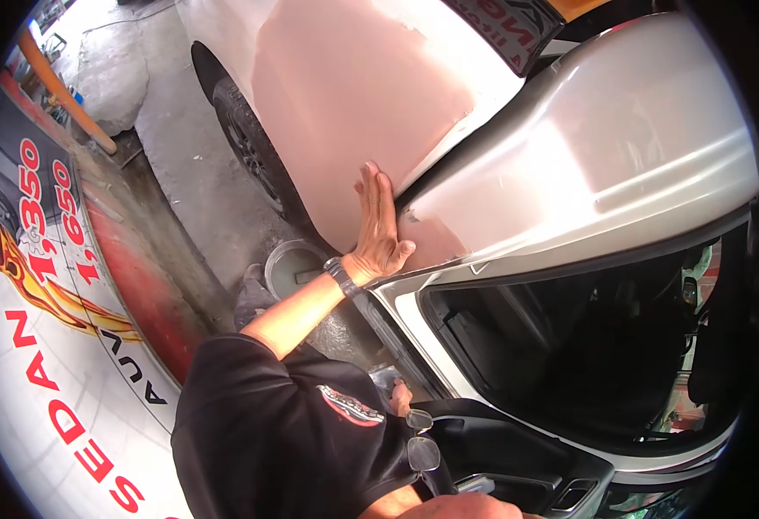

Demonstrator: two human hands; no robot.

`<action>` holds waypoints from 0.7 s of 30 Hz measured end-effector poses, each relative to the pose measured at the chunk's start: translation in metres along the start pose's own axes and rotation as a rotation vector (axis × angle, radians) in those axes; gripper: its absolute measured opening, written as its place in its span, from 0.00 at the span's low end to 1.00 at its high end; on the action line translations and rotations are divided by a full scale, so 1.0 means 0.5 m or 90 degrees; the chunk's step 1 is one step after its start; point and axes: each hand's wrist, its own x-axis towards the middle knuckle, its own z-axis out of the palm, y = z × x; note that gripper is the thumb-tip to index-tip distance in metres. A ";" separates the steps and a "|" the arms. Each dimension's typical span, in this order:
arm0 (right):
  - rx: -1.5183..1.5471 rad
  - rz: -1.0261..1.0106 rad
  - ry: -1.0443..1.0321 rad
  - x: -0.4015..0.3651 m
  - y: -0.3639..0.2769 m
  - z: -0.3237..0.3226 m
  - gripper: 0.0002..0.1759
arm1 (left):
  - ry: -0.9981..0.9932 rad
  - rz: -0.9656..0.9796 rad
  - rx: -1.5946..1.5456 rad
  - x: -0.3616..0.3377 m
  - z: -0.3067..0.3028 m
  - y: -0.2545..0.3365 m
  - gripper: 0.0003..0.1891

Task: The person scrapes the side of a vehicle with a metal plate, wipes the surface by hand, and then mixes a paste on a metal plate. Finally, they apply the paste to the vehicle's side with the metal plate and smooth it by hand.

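My left hand, wearing a dark wristwatch, lies flat with fingers outstretched on the car's body panel. It touches the panel near the gap beside the hood. This panel has a large dull pinkish-beige patch with paler edges. Low beside the open door, my right hand is partly hidden by my black shirt. Its fingers close on a small greyish thing whose kind I cannot make out. A round basin stands on the floor below my left forearm.
The silver hood and windshield fill the right side. An open car door is near my body. A front wheel shows beyond the panel. Left are a printed price banner and an orange pole. Glasses hang from my collar.
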 end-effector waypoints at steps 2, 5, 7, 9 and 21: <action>-0.004 0.000 -0.018 0.017 0.003 0.004 0.24 | 0.019 0.056 0.029 0.029 -0.022 -0.028 0.55; -0.007 -0.002 -0.023 0.042 0.029 -0.017 0.24 | 0.087 0.149 0.090 0.176 -0.067 -0.058 0.54; 0.004 -0.024 -0.018 0.038 0.036 -0.011 0.24 | 0.090 0.213 0.144 0.284 -0.116 -0.053 0.53; 0.006 -0.025 -0.010 0.021 0.028 -0.003 0.24 | 0.089 0.235 0.164 0.322 -0.133 -0.047 0.53; -0.036 -0.028 0.030 -0.077 -0.011 0.012 0.24 | 0.023 0.108 0.099 0.028 -0.023 -0.103 0.54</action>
